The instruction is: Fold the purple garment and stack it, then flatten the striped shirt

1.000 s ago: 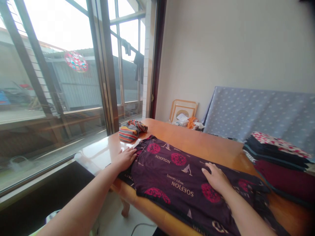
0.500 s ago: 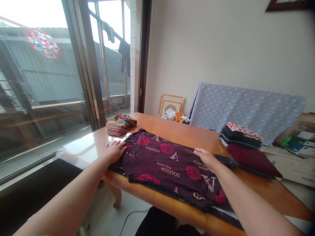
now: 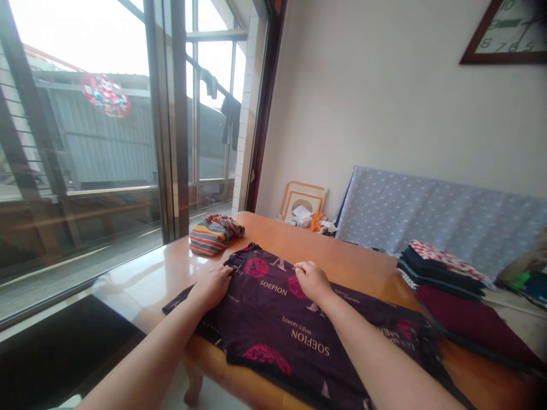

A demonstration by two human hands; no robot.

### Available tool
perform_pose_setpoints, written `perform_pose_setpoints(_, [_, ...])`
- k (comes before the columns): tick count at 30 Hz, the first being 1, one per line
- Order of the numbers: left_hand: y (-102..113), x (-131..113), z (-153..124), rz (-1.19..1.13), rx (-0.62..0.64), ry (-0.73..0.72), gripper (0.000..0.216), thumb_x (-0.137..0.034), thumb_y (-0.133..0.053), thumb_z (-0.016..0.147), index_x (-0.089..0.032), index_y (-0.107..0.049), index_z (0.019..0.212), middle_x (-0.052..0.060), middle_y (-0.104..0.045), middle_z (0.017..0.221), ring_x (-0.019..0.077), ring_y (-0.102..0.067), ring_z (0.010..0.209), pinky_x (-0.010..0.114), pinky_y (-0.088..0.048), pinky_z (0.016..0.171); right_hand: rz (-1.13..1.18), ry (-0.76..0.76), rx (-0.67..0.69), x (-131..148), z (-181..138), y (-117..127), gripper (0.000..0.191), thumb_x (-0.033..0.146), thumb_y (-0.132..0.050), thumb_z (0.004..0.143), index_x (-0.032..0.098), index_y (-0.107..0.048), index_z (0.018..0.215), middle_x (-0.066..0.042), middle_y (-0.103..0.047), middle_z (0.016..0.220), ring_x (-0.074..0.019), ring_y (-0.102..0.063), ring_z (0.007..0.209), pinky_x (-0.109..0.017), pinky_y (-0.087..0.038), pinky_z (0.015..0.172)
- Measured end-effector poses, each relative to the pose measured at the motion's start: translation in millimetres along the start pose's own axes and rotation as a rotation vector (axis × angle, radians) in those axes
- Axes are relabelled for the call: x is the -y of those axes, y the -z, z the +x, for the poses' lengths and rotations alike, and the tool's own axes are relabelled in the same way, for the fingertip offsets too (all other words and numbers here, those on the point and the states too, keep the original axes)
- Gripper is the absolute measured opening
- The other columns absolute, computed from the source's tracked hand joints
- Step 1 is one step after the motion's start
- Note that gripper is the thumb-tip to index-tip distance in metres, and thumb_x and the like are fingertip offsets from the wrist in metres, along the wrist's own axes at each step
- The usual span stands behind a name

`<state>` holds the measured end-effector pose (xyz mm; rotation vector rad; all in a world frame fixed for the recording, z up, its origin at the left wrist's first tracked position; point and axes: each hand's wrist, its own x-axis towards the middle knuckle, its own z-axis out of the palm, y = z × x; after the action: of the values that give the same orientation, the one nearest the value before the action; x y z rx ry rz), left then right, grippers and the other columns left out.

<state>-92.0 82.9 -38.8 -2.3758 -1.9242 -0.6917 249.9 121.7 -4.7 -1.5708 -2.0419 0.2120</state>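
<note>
On your left, the tall window (image 3: 85, 142) fills that whole side of the view, its dark frame running from the top down to the level of the tabletop. The glossy wooden table (image 3: 350, 256) stretches in front of you, and a grey-blue dotted sheet (image 3: 427, 210) leans against the wall behind its far right side. Spread flat across the near part of the table is the dark purple printed garment (image 3: 273, 324), with red round motifs and pale lettering; its near edge hangs just over the table's edge. To your right, a stack of folded clothes (image 3: 444, 267) sits on the table, with a maroon folded piece (image 3: 474, 324) lying just beside it, nearer to you. A striped bundle of cloth (image 3: 213, 233) lies near the far left corner of the garment, apart from it. Light wooden picture frames (image 3: 303, 196) lean on the wall past the table. Your left hand (image 3: 213, 285) rests palm down on the garment's left edge, the fingers laid out flat and close together on the cloth. Your right hand (image 3: 311, 281) rests on the garment near its far edge, close to the left hand, with the fingers bent; whether they pinch the fabric cannot be told.
</note>
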Motion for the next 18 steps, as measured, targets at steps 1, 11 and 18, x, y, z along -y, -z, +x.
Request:
perform_pose_setpoints(1, [-2, 2, -1, 0.001, 0.0, 0.003, 0.045, -0.038, -0.037, 0.097, -0.021, -0.067, 0.125, 0.009, -0.066, 0.133, 0.0236, -0.058, 0.127, 0.035, -0.041, 0.111, -0.06, 0.003, 0.015, 4, 4, -8, 0.033, 0.033, -0.047, 0.095, 0.027, -0.072, 0.115, -0.006, -0.068, 0.117, -0.0214, -0.06, 0.111, -0.031, -0.043, 0.098])
perform_pose_setpoints(11, [-1, 1, -5, -0.029, 0.008, 0.046, 0.038, -0.037, -0.037, 0.098, -0.029, -0.067, 0.121, 0.006, -0.065, 0.134, 0.0243, -0.056, 0.129, 0.049, -0.026, 0.12, -0.191, -0.172, 0.085, -50, 45, -10, 0.051, 0.041, -0.026, 0.101, 0.024, -0.074, 0.1, -0.006, -0.073, 0.101, -0.0204, -0.065, 0.094, -0.028, -0.045, 0.079])
perform_pose_setpoints(18, [-3, 0, -4, -0.011, -0.009, 0.064, 0.036, -0.034, -0.039, 0.096, -0.028, -0.067, 0.119, 0.007, -0.063, 0.137, 0.0243, -0.052, 0.133, 0.054, -0.01, 0.123, -0.25, -0.25, 0.095, -91, 40, 13, 0.025, 0.042, -0.055, 0.088, 0.025, -0.072, 0.08, -0.003, -0.072, 0.087, -0.0201, -0.064, 0.085, -0.027, -0.041, 0.072])
